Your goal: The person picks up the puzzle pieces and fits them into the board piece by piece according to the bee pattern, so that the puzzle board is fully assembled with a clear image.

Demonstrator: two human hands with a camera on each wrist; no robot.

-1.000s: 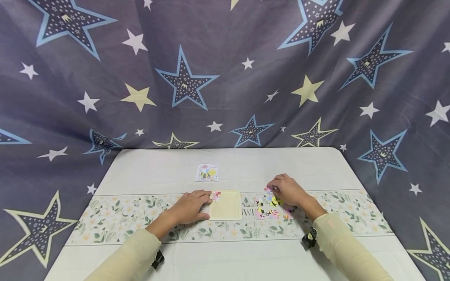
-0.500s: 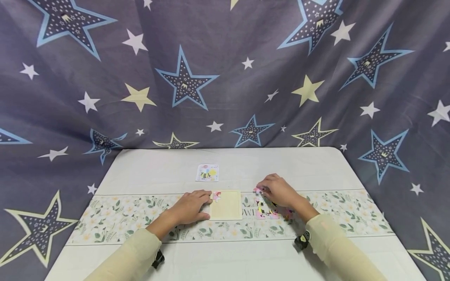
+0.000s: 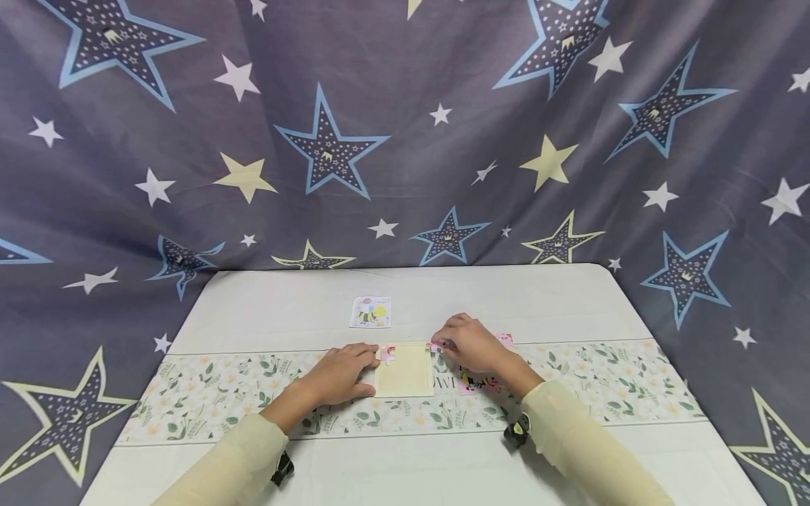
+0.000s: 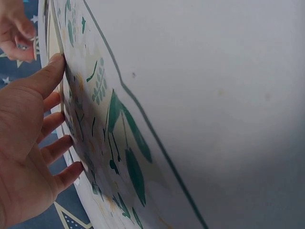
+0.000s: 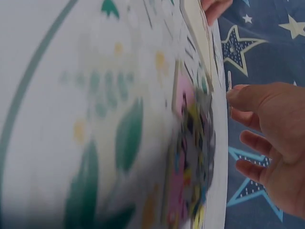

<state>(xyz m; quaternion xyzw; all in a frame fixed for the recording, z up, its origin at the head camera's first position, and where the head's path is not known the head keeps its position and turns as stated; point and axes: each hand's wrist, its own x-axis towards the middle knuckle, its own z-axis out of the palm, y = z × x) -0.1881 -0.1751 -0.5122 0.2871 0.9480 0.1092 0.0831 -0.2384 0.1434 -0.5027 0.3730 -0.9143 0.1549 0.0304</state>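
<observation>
Dark slate-blue curtain fabric (image 3: pixel 392 63) printed with outlined stars fills the upper part of the frame. Below it spreads a white cloth-covered table (image 3: pixel 285 302), crossed by a floral printed band (image 3: pixel 215 397).

At centre left of the lower half, the left hand (image 3: pixel 342 376) rests with fingers apart against the left edge of a shallow, square, cream-coloured tray (image 3: pixel 405 376). The tray looks light and stiff, likely to slide on cloth, so its raised rim seems the sensible place to steady it. Just right of the tray, the right hand (image 3: pixel 471 344) pinches one small, flat, pink-toned jigsaw piece (image 3: pixel 435 347) between thumb and fingertip near the tray's upper right corner; its other fingers stand apart from the piece in the right wrist view.

Above the tray lies a white square card printed with a yellow-and-black bee (image 3: pixel 371 313), probably thin and easily nudged. Right of the tray, partly hidden by the right hand, sits a cluster of colourful loose pieces (image 3: pixel 471 383).

Another pink piece (image 3: pixel 388 354) lies in the tray's upper left corner. Each piece should be very light and rigid, best held by opposite edges, since its flat face gives little grip.
</observation>
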